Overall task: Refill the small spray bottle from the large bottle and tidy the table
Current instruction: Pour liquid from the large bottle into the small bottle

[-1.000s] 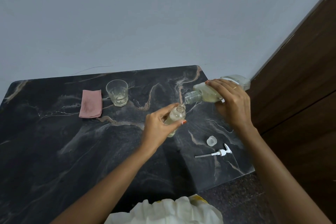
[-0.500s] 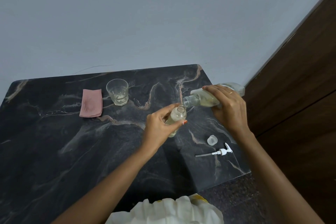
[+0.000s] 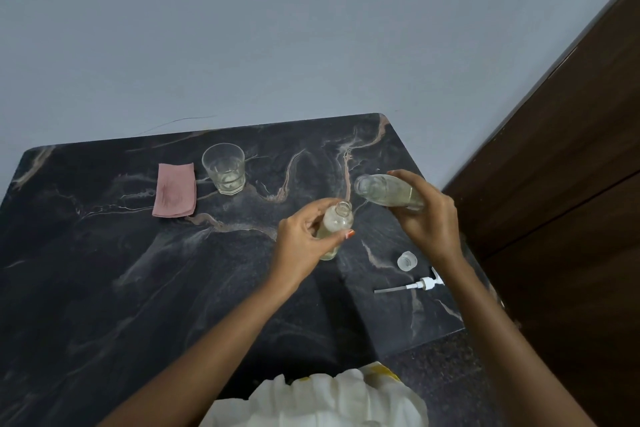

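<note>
light: dim, even | shadows: soft beneath forearms | focus: slightly soft | edges: wide-angle bending

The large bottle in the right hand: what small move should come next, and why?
Probably stand the large bottle upright on the table: its mouth is off the open neck of the small bottle, and the right hand must be free to take the spray pump.

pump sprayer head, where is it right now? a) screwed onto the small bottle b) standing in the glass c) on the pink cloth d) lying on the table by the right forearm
d: the pump sprayer head lies flat on the table near the clear cap, and the small bottle in the left hand has an open neck.
</note>
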